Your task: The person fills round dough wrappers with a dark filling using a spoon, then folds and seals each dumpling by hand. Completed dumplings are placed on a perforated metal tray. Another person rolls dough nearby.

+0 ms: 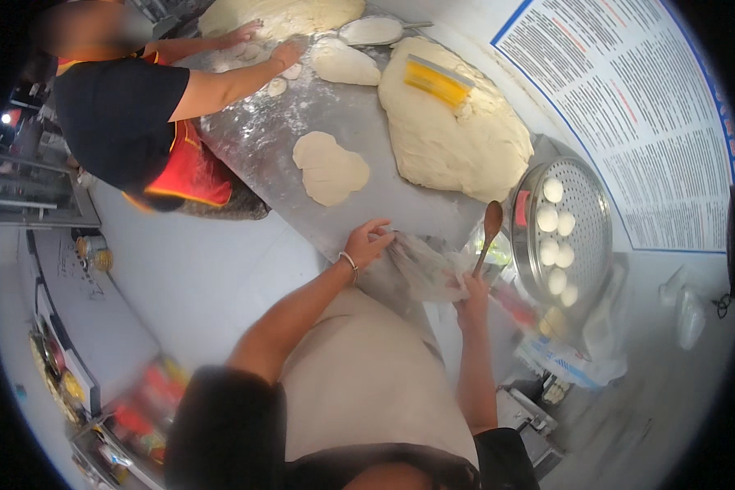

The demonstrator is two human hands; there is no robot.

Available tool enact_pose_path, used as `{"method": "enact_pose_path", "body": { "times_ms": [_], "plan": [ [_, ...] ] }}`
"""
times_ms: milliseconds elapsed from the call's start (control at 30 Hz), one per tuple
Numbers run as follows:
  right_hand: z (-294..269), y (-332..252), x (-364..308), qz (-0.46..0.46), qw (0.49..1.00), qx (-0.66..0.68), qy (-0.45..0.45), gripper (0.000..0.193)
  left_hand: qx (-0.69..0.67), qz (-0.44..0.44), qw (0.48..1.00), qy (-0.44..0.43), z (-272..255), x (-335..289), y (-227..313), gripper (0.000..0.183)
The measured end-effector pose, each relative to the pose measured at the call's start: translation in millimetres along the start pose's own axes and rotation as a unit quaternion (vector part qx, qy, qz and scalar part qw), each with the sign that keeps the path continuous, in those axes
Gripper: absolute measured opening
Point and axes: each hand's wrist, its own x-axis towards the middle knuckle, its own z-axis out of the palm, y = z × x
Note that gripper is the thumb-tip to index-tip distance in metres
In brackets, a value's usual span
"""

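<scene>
A clear plastic bag (433,265) stretches between my hands at the near edge of the steel table (412,208). My left hand (369,242) pinches its left edge with the fingertips. A wooden spoon (492,224) stands bowl up in my right hand (472,296), whose fingers close round the lower handle and also bunch the bag's right side. What the bag contains is hard to make out. Beyond my left hand lies a flattened piece of dough (331,169). A large dough mass (457,135) sits farther right, a yellow-handled scraper (438,79) resting on it.
At right, a round perforated steamer tray (588,212) holds several white dough balls (549,217). A co-worker (122,102) works floured dough at the far left. More dough (282,16) and a scoop of flour (371,31) lie at the back. A printed poster (629,114) covers the wall.
</scene>
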Motion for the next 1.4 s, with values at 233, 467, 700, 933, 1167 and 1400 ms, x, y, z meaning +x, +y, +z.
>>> {"method": "enact_pose_path", "body": {
  "times_ms": [233,467,700,933,1167,1400],
  "plan": [
    [-18,-3,-9,0.074,0.991,0.102,0.048,0.021,0.053,0.075,0.995,-0.05,14,27,9,0.017],
    [-26,5,1,0.075,0.984,0.155,0.037,0.019,0.109,0.108,0.988,-0.002,19,25,4,0.014],
    [-31,6,4,0.055,0.985,0.163,0.023,0.025,0.261,0.347,0.899,-0.066,47,11,-13,0.006],
    [-33,24,6,0.067,0.995,0.067,0.013,0.023,0.507,0.36,0.775,-0.108,76,35,-75,0.006],
    [-29,8,8,0.051,0.991,0.118,-0.033,0.024,0.214,0.119,0.966,-0.085,49,23,-11,0.013],
    [32,-9,49,0.03,0.985,0.109,-0.13,0.02,-0.06,-0.024,0.996,-0.063,15,18,22,0.03]
  ]
}}
